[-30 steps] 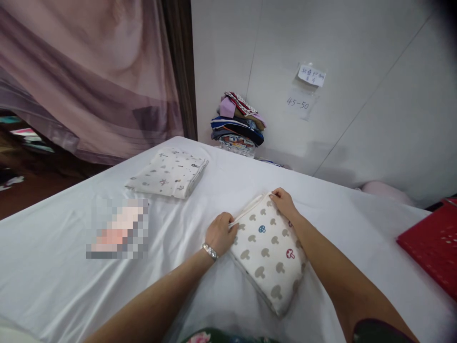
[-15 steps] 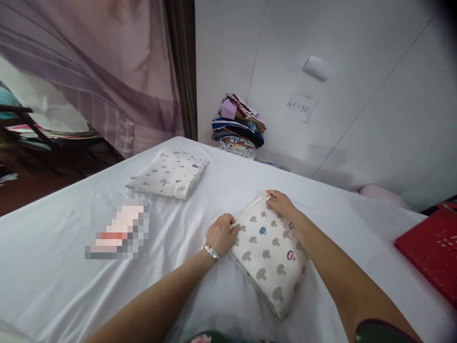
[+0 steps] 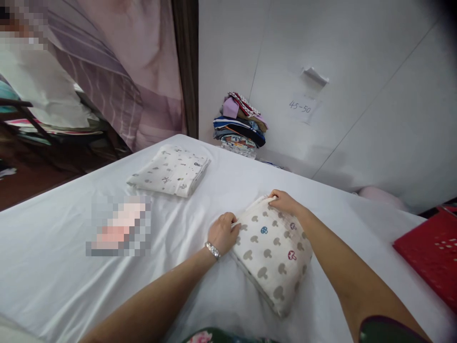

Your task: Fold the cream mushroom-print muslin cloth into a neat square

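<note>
A folded white cloth with grey, blue and red mushroom prints (image 3: 269, 252) lies on the white-sheeted surface in front of me. My left hand (image 3: 223, 233), with a silver bracelet at its wrist, pinches the cloth's far left corner. At the far right corner, my right hand (image 3: 284, 202) grips the same edge between thumb and fingers. Farther off to the left rests a second folded white cloth with small grey prints (image 3: 169, 171), touched by neither hand.
A blurred-out pinkish item (image 3: 119, 226) lies on the white sheet (image 3: 64, 228) at left. Stacked clothes (image 3: 240, 124) stand by the wall. A red perforated container (image 3: 428, 252) is at the right edge. Curtains (image 3: 153, 71) hang at left, with a person (image 3: 43, 81) partly visible beyond.
My right hand has shifted slightly right along the cloth's far edge, which looks a little more spread. My left hand stays at its corner. More of the person at far left shows.
</note>
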The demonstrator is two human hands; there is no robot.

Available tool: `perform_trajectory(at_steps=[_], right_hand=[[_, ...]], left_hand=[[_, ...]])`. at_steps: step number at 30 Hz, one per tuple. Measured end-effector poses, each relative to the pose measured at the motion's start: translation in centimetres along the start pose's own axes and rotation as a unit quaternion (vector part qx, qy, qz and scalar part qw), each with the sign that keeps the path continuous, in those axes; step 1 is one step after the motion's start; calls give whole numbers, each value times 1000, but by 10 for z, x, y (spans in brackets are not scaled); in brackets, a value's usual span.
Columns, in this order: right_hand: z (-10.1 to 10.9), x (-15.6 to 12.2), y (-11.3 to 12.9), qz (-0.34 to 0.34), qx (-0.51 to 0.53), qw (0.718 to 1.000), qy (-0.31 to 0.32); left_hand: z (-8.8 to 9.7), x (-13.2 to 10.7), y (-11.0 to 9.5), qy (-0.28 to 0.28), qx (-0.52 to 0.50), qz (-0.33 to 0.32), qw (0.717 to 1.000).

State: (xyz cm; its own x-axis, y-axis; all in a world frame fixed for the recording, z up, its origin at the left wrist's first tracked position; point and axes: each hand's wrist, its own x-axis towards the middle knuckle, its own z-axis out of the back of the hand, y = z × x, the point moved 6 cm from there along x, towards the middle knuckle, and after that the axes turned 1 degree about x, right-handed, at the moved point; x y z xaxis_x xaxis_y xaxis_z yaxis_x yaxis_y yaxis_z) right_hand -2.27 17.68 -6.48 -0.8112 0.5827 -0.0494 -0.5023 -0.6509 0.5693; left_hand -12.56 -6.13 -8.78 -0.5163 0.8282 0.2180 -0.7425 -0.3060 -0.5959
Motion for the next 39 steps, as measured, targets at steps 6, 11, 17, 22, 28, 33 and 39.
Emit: perform_trajectory(at_steps=[6, 11, 17, 22, 28, 33, 39], right_hand=[[8, -2, -6, -28, 67, 997, -28], [-5, 9, -15, -59, 94, 992, -61], [-16, 13, -26, -76, 71, 991, -82], [-7, -1, -19, -70, 7, 992, -106], [-17, -33, 28, 74, -158, 970, -170], [-51, -29, 27, 38, -192, 980, -44], [-54, -20, 23, 21, -178, 984, 11]], left_hand=[[-2, 1, 2, 10, 0, 11, 1000], [-3, 4, 5, 23, 7, 20, 1000], [-1, 5, 4, 30, 5, 35, 999], [-1, 4, 1, 21, -5, 13, 1000], [-4, 5, -1, 16, 2, -19, 1000], [-5, 6, 0, 19, 7, -18, 1000], [-5, 6, 2, 30, 10, -3, 999]])
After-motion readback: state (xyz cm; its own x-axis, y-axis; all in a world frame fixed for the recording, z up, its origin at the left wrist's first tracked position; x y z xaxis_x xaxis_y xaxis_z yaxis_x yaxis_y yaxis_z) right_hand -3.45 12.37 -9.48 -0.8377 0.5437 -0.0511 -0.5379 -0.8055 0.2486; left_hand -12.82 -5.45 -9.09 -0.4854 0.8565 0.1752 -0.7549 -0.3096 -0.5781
